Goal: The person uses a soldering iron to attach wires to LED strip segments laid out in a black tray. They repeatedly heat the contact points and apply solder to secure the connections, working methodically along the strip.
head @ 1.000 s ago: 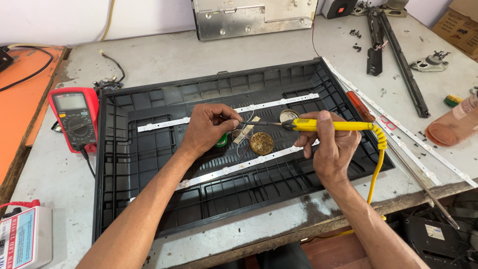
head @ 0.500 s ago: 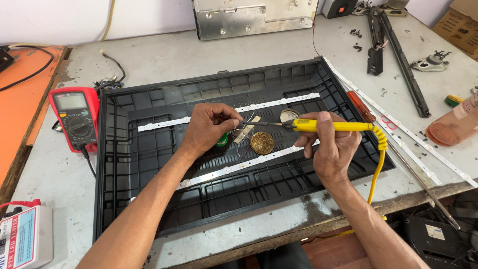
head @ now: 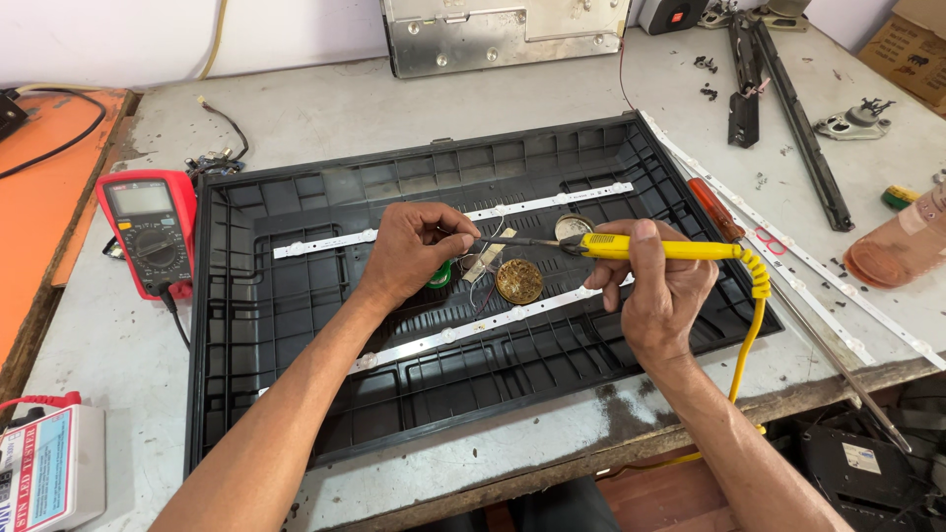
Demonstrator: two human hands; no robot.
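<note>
A black plastic panel [head: 296, 325] lies on the grey surface [head: 315, 108]. Above it, the right hand [head: 658, 296] closes its grip around a yellow soldering iron [head: 655, 248]; the left hand [head: 414, 248] pinches thin wire [head: 480, 239] at the iron's tip.

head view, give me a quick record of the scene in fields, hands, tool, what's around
right hand: grips a yellow soldering iron, tip pointing left
left hand: fingers pinched close to the iron's tip; what they hold is too small to tell
under the hands: black ribbed panel with white strips
near the tip: round brass-coloured tin
left of panel: red multimeter
surface: grey workbench
</note>
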